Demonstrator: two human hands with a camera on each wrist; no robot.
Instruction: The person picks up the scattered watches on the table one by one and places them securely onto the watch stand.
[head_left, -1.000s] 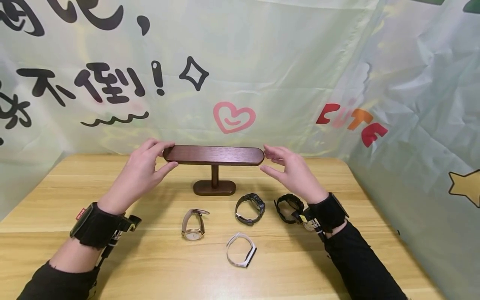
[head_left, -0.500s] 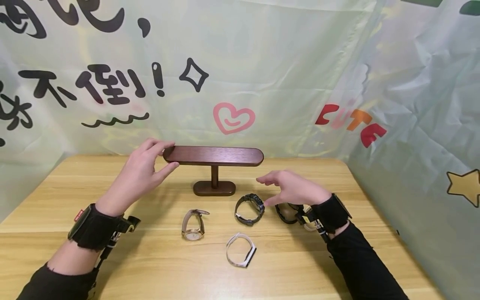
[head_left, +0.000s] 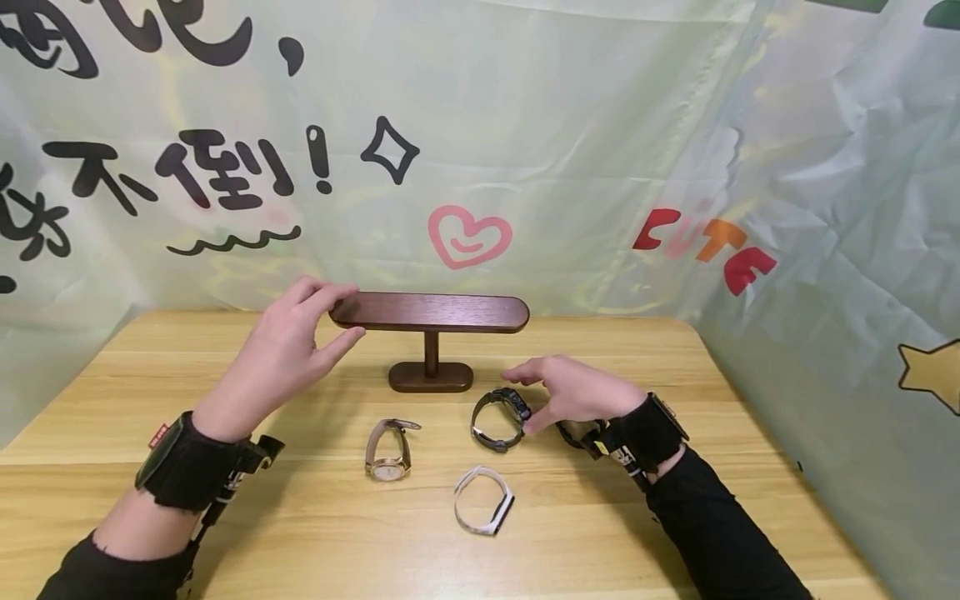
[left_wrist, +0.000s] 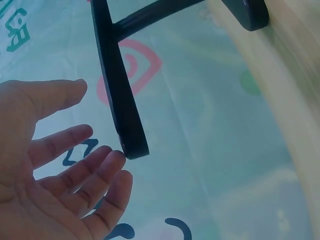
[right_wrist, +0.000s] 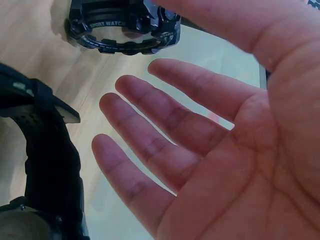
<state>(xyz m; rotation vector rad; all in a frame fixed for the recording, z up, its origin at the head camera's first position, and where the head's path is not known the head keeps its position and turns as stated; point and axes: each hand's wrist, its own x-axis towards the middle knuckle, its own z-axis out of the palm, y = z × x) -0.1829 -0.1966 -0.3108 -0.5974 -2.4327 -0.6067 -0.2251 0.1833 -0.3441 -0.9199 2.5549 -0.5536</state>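
Note:
A dark brown wooden T-shaped watch stand (head_left: 431, 312) stands upright at the back of the table. My left hand (head_left: 288, 346) is at the left end of its bar, fingers spread; in the left wrist view the fingertips are at the bar's end (left_wrist: 132, 145), and I cannot tell whether they touch. My right hand (head_left: 581, 390) is just right of a black sport watch (head_left: 501, 419), thumb at its case and fingers extended above. In the right wrist view that sport watch (right_wrist: 125, 25) lies beyond the fingers. Another black-strapped watch (right_wrist: 52, 155) is partly hidden under my right wrist.
A brown-strapped watch with a gold case (head_left: 387, 454) lies on the left of the wooden table (head_left: 315, 533). A white fitness band (head_left: 483, 502) lies in front of the sport watch. A printed cloth (head_left: 570, 150) hangs behind the table and along its right side.
My right hand has left the right end of the stand's bar and come down to the black sport watch. My left hand stays at the bar's left end.

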